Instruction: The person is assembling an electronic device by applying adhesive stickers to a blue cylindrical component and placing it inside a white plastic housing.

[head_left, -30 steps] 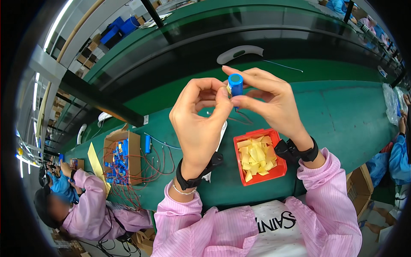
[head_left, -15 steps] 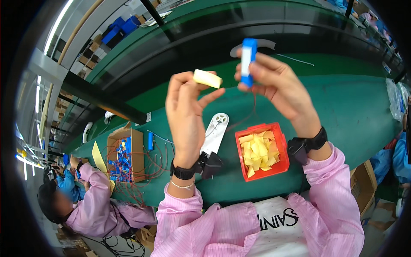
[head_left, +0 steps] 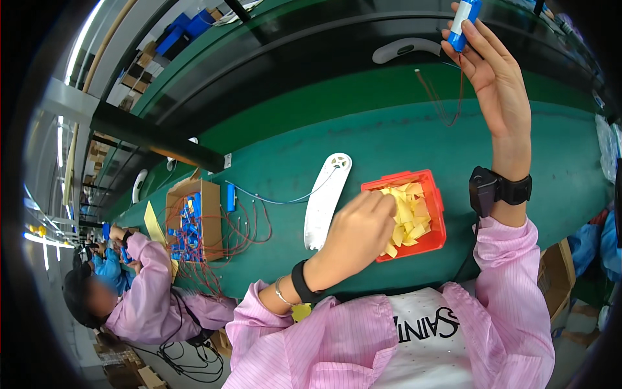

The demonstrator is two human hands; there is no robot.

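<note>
Being pinched by the right hand at the upper right of the frame is a blue cylinder with a white label, wires hanging below. Right of centre, a red tray of yellow slips is being reached into by the left hand, fingers curled; whether anything is being pinched there cannot be told.

Box, case and tray, left to right on the table.
Batteries lie in the box, a loose battery and wires to its right; paper slips sit in the tray, under the left hand; the right hand, beyond and right, has the held battery.
</note>
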